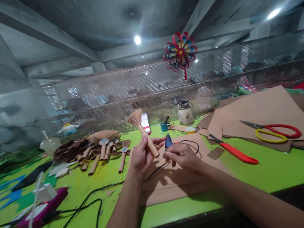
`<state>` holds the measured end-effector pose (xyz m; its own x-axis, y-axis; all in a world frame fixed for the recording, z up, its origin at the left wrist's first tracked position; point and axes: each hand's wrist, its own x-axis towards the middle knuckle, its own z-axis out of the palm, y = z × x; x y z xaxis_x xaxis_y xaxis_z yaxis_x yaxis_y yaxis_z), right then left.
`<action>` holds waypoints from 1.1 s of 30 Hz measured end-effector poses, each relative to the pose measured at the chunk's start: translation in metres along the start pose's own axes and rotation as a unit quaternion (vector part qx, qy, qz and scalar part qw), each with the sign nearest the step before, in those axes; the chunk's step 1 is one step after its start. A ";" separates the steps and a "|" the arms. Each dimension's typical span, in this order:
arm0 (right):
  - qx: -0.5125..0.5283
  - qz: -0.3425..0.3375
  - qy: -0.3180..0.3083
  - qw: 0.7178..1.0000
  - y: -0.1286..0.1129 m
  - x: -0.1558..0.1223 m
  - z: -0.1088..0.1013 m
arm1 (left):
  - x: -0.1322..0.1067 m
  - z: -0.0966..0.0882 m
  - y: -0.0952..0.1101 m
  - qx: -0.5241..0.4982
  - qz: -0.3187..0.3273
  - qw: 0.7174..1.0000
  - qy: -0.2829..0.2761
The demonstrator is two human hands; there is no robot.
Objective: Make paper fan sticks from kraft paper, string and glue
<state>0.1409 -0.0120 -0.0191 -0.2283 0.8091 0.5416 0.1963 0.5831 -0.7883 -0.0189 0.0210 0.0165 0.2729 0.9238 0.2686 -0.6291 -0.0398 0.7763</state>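
My left hand (142, 156) is wrapped round the rolled handle of a small brown paper fan (144, 132), its pleated head pointing up and to the left. In my right hand (183, 155) is a blue hot glue gun (168, 141), nozzle upward, close to the right of the handle's lower end but apart from it. Part of the gun's body is hidden by my fingers. Beneath both hands lies a brown paper sheet (161, 195). Several similar paper fans (104, 143), with round labels on their handles, lie to the left.
Right of my hands are a red-handled knife (236, 152), scissors (280, 131) and large brown paper sheets (264, 112). A jar-like bottle (185, 114), a blue pot (164, 127) and a phone (145, 122) stand behind. A purple power strip (43, 210) and black cord (96, 204) occupy the left front.
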 end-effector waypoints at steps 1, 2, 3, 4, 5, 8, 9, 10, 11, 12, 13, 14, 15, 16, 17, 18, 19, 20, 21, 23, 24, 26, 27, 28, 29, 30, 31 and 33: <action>-0.020 -0.015 -0.008 1.000 0.000 -0.001 0.000 | 0.000 0.000 -0.001 0.003 -0.002 1.000 0.005; -0.038 -0.026 -0.018 0.999 -0.001 -0.001 0.001 | 0.001 0.000 -0.002 0.006 -0.002 1.000 0.009; -0.053 -0.035 -0.030 0.998 -0.002 -0.002 0.001 | 0.001 0.000 -0.003 0.009 -0.001 1.000 0.013; -0.061 -0.042 -0.043 0.996 -0.002 -0.003 0.001 | 0.001 0.000 -0.004 0.011 0.002 1.000 0.017; -0.061 -0.046 -0.055 0.996 -0.003 -0.003 0.002 | 0.001 -0.001 -0.004 0.012 0.004 1.000 0.021; -0.041 -0.041 -0.086 0.995 -0.004 -0.004 0.002 | 0.001 -0.002 -0.004 0.005 0.006 1.000 0.023; -0.035 -0.036 -0.096 0.994 -0.005 -0.004 0.002 | 0.000 -0.003 -0.003 0.002 0.003 1.000 0.021; -0.031 -0.030 -0.105 0.994 -0.005 -0.004 0.001 | 0.000 -0.003 -0.003 -0.001 0.002 1.000 0.016; -0.028 -0.023 -0.113 0.993 -0.006 -0.004 0.001 | 0.000 -0.003 -0.002 -0.002 0.001 1.000 0.009; -0.025 -0.018 -0.117 0.993 -0.007 -0.004 0.001 | 0.000 -0.004 -0.002 -0.002 0.000 1.000 0.001; -0.024 -0.013 -0.121 0.992 -0.008 -0.005 0.001 | 0.000 -0.004 -0.002 0.000 0.000 1.000 -0.007; -0.027 -0.009 -0.120 0.992 -0.009 -0.005 0.001 | 0.000 -0.005 -0.001 0.002 0.000 1.000 -0.015; -0.037 -0.004 -0.117 0.992 -0.011 -0.006 0.000 | 0.000 -0.006 -0.001 0.004 -0.001 1.000 -0.022; -0.051 0.000 -0.116 0.992 -0.012 -0.007 0.000 | 0.000 -0.007 -0.001 0.006 -0.004 1.000 -0.025; -0.067 0.007 -0.119 0.991 -0.013 -0.008 -0.001 | 0.000 -0.008 0.000 0.008 -0.008 1.000 -0.023; -0.081 0.019 -0.132 0.988 -0.014 -0.010 -0.002 | 0.000 -0.008 0.000 0.011 -0.010 1.000 -0.021; -0.088 0.036 -0.158 0.983 -0.016 -0.011 -0.003 | -0.001 -0.008 0.000 0.013 -0.013 1.000 -0.018; -0.085 0.057 -0.201 0.974 -0.017 -0.012 -0.005 | -0.001 -0.008 0.001 0.015 -0.016 1.000 -0.015; -0.069 0.077 -0.255 0.962 -0.019 -0.013 -0.008 | -0.002 -0.008 0.001 0.017 -0.016 1.000 -0.013; -0.011 0.106 -0.367 0.924 -0.021 -0.012 -0.014 | -0.003 -0.007 0.003 0.017 -0.016 1.000 -0.012; 0.023 0.113 -0.411 0.904 -0.022 -0.011 -0.018 | -0.003 -0.006 0.004 0.017 -0.017 1.000 -0.011; 0.082 0.121 -0.466 0.873 -0.023 -0.008 -0.027 | -0.004 -0.005 0.005 0.014 -0.017 1.000 -0.009; 0.103 0.128 -0.483 0.860 -0.024 -0.007 -0.032 | -0.004 -0.005 0.006 0.009 -0.019 1.000 -0.008; 0.123 0.136 -0.497 0.848 -0.025 -0.006 -0.036 | -0.004 -0.005 0.007 0.001 -0.020 1.000 -0.006; 0.141 0.144 -0.507 0.838 -0.026 -0.005 -0.039 | -0.003 -0.006 0.009 -0.009 -0.019 1.000 -0.003; 0.158 0.151 -0.518 0.827 -0.026 -0.005 -0.042 | -0.003 -0.007 0.010 -0.020 -0.017 1.000 0.000; 0.170 0.157 -0.526 0.818 -0.027 -0.006 -0.044 | -0.003 -0.008 0.011 -0.031 -0.014 0.999 0.002; 0.177 0.165 -0.526 0.815 -0.026 -0.007 -0.046 | -0.002 -0.010 0.014 -0.047 -0.003 0.999 0.003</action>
<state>0.1807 -0.0291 0.0112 -0.9470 0.2974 -0.1212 0.1683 0.1383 -0.9760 -0.0353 0.0220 0.0211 0.2729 0.9258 0.2617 -0.6928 0.0004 0.7211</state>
